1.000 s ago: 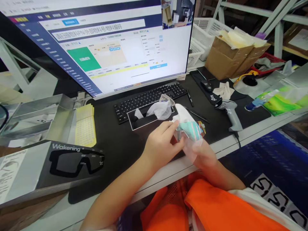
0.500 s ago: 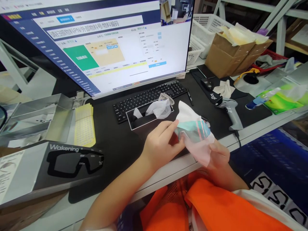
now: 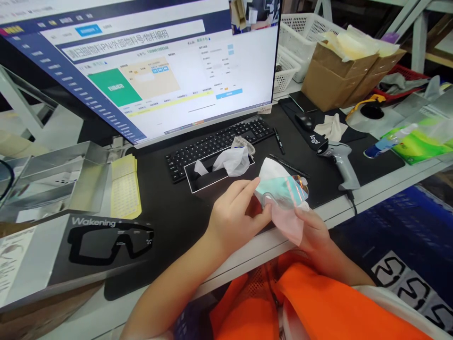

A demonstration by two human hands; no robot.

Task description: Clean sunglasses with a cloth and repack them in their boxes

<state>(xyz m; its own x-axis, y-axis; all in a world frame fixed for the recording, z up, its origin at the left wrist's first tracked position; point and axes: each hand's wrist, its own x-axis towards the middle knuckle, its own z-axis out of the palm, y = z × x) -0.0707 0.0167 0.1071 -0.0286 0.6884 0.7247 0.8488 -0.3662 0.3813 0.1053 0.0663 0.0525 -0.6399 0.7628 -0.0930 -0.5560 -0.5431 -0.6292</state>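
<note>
My left hand (image 3: 233, 212) pinches the near edge of a shiny teal, see-through lens (image 3: 278, 188) between thumb and fingers. The lens mirrors light in orange and blue at its far right end. A thin white wiping cloth (image 3: 288, 223) lies behind and below the lens, and my right hand (image 3: 314, 230) is closed on its lower right part against the lens. Some of the right fingers are hidden behind the cloth. Just beyond my hands sits an open black box (image 3: 203, 183) with white edges, a crumpled white pouch (image 3: 233, 161) in it.
A monitor (image 3: 148, 80) and keyboard (image 3: 217, 145) stand behind. A barcode scanner (image 3: 339, 163), mouse (image 3: 305, 122) and pens lie right. Left are a glasses box (image 3: 109, 241), yellow label sheets (image 3: 124, 189) and a grey tray (image 3: 90, 184). Cardboard boxes (image 3: 332, 78) stand at back right.
My right hand has drawn a little left and down with the cloth, baring more of the lens's right end. My left hand keeps its pinch. The view has shifted slightly.
</note>
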